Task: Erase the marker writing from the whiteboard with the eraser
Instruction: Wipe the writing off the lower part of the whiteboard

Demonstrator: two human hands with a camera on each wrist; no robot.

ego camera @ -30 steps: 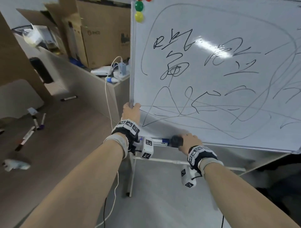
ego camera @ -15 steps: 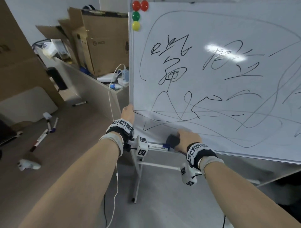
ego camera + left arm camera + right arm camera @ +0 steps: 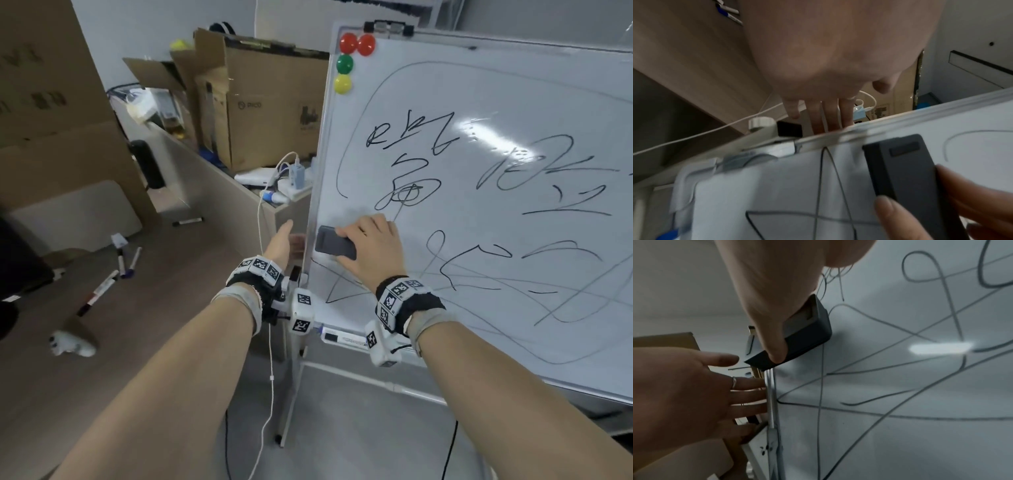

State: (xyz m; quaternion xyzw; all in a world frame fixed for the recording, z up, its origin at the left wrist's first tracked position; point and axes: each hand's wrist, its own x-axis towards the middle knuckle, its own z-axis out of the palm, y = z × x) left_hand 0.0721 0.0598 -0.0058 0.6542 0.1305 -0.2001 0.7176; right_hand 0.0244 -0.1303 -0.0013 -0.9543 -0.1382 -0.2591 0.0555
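The whiteboard [image 3: 513, 102] stands on the right, covered in black marker writing [image 3: 411, 185]. My right hand [image 3: 371, 248] grips a dark grey eraser [image 3: 335, 244] and holds it flat against the board near its left edge, just above a drawn triangle. The right wrist view shows the eraser [image 3: 807, 335] under my thumb, on the board [image 3: 900, 451]. My left hand [image 3: 281, 241] is beside the board's left frame, with its straight fingers [image 3: 748, 395] reaching behind the edge. In the left wrist view the eraser [image 3: 904, 165] lies below those fingers [image 3: 828, 116].
A blue-capped marker [image 3: 342, 338] lies on the board's tray. Coloured magnets [image 3: 344, 63] sit at the top left corner. Cardboard boxes [image 3: 267, 113] and a power strip with a white cable [image 3: 270, 342] stand left of the board. Several markers [image 3: 120, 263] lie on the brown surface.
My right hand has lifted the eraser from the tray up onto the board's lower left area. My left hand has moved higher along the left edge and straightened its fingers.
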